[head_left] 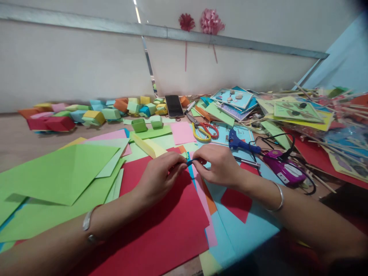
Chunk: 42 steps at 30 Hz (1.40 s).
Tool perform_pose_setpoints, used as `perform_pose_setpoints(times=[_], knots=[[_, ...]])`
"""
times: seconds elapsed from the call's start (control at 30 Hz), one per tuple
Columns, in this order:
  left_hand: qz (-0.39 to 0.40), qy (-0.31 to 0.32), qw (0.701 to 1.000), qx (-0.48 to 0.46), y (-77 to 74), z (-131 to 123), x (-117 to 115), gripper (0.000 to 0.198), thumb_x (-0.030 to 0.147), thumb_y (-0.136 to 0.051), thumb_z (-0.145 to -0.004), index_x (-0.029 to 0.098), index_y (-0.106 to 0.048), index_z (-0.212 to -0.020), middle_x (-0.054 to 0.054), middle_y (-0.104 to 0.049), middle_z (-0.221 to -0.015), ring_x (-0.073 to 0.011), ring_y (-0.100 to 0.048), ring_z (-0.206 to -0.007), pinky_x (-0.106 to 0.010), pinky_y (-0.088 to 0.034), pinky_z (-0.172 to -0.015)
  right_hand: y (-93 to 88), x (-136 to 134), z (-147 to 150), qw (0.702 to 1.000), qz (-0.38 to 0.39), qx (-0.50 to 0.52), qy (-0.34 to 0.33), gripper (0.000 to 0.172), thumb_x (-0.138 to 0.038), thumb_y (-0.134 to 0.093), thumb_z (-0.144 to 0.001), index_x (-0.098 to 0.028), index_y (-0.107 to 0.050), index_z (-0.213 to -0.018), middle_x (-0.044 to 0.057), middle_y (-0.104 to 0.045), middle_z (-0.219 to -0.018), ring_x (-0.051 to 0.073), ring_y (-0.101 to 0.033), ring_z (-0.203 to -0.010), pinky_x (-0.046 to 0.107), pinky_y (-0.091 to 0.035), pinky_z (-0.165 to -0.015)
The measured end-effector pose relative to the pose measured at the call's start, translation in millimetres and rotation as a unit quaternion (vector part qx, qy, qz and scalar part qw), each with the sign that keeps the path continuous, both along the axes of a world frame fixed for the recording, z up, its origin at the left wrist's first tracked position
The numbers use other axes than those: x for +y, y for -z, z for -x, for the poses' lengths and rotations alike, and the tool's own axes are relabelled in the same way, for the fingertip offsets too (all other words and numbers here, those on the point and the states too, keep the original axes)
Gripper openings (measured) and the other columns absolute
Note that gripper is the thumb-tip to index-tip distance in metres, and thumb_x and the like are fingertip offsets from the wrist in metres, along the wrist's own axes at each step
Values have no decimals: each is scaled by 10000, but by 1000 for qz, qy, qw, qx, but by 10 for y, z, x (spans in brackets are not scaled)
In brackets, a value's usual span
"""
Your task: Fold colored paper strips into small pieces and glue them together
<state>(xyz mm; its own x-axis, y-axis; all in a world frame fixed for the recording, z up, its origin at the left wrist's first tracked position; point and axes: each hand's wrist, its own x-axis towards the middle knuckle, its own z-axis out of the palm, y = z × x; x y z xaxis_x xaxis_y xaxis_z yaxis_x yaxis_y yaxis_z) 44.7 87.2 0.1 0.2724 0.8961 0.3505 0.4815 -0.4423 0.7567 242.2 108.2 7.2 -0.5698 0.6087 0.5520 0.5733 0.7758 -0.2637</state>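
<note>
My left hand (161, 172) and my right hand (217, 165) meet over a red sheet of paper (161, 230), fingertips pinched from both sides on a small folded blue paper piece (190, 162). Only a short dark-blue sliver shows between the fingers. Each wrist wears a silver bracelet. Under my right forearm lies a light-blue sheet (244, 230) with a small red square (237, 203) on it.
Green sheets (57, 176) lie at the left. Folded coloured paper boxes (94, 113) line the back wall beside a phone (174, 105). Scissors (202, 130), a blue glue gun (240, 143), a purple device (283, 168), craft cards and wooden sticks (339, 145) crowd the right.
</note>
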Motion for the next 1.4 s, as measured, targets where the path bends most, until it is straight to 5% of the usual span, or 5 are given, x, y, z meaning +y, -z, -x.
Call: perform_pose_setpoints(times=[0.17, 0.4, 0.7, 1.17, 1.4], knots=[[-17, 13, 998, 51, 19, -3, -27, 188, 266, -535, -857, 209, -653, -723, -31, -637, -671, -173, -510, -620, -270, -359, -595, 39, -12, 32, 999, 23, 8, 21, 117, -170, -522, -834, -167, -606, -752, 17, -635, -680, 129, -531, -619, 256, -343, -601], [24, 5, 1000, -4, 22, -44, -76, 95, 218, -622, -800, 220, -675, -722, -25, -658, -666, -176, -531, -612, -277, -377, -593, 144, -48, 128, 997, 10, 26, 78, 112, -135, -504, -757, -194, -518, -664, -12, -529, -604, 118, -415, -563, 247, -285, -558], [-8, 24, 999, -41, 66, -64, -74, 162, 155, -599, -793, 235, -717, -715, -45, -675, -699, -188, -536, -640, -286, -366, -602, 95, -141, 148, 994, 66, 81, 44, 163, -133, -499, -787, -203, -479, -641, -36, -465, -591, 105, -399, -561, 234, -300, -563], [-8, -31, 999, -29, -14, -22, -56, 132, 230, -604, -829, 213, -660, -711, -12, -625, -645, -167, -529, -611, -266, -378, -596, 68, -131, 92, 999, 11, 24, -45, 187, -177, -452, -966, -161, -638, -952, 87, -702, -858, 192, -627, -815, 301, -463, -740], [-21, -29, 999, 18, 20, -18, -47, 138, 234, -586, -835, 214, -630, -706, -12, -642, -651, -166, -551, -623, -261, -390, -599, 102, -88, 75, 999, -10, -4, -30, 296, -212, -431, -993, -168, -673, -827, 74, -707, -785, 168, -616, -727, 283, -445, -686]])
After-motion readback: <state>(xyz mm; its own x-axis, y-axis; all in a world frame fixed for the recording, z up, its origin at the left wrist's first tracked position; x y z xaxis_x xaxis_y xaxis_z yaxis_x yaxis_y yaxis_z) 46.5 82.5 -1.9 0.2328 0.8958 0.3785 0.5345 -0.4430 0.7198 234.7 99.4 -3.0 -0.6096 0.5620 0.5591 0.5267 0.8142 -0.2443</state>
